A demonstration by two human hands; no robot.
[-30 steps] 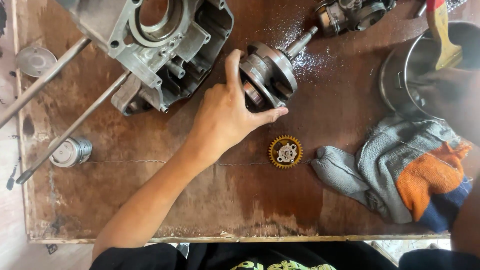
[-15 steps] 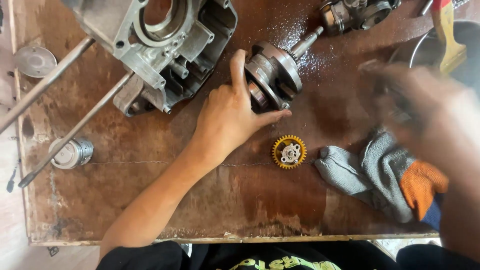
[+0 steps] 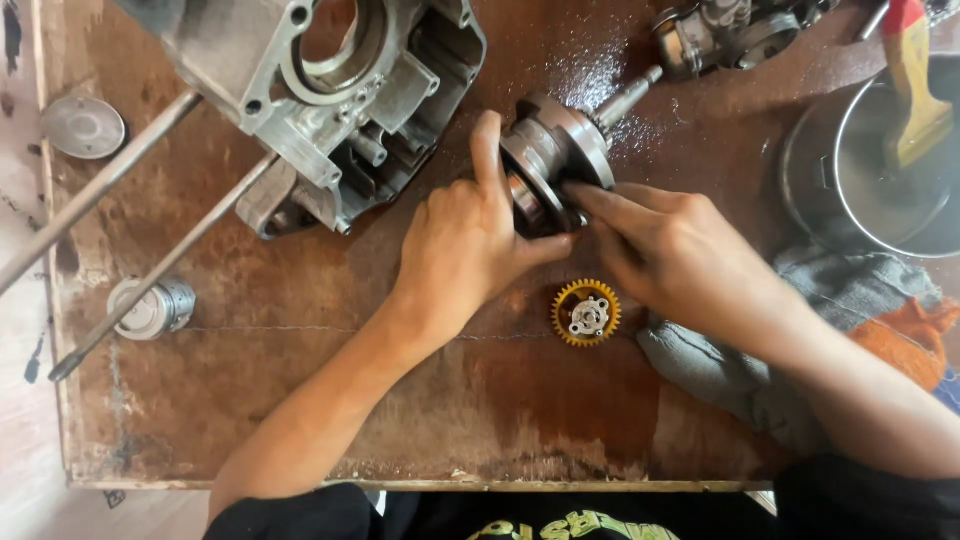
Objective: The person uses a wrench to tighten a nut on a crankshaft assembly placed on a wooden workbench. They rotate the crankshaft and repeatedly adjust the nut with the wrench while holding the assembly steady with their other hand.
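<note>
Here, from left to right across the worn wooden table (image 3: 300, 420): a flat round metal disc (image 3: 84, 127) lies near the far left edge, and below it a small metal piston (image 3: 150, 308) rests on its side. Two long steel rods (image 3: 150, 270) run diagonally between them, their upper ends reaching toward a large aluminium engine casing (image 3: 330, 100) that occupies the upper left of the table, open side facing up.

At centre, the left hand (image 3: 465, 250) grips the crankshaft assembly (image 3: 555, 160) from its left side, index finger laid up along the flywheel face and thumb pressed beneath, so the hand is clamped on the part. The crankshaft lies tilted on the wet tabletop, its threaded shaft end pointing up and right. The right hand (image 3: 680, 260) meets it from the right, fingertips (image 3: 585, 195) touching the lower face of the assembly; whether these fingers pinch anything cannot be told.

Just below both hands a small yellow gear (image 3: 586, 313) lies flat. Farther right, a grey and orange rag (image 3: 860, 320) sits under the right forearm, beside a round metal pan (image 3: 880, 180) holding a yellow-handled brush (image 3: 915, 90). Another dark engine part (image 3: 730, 30) lies at the top edge.
</note>
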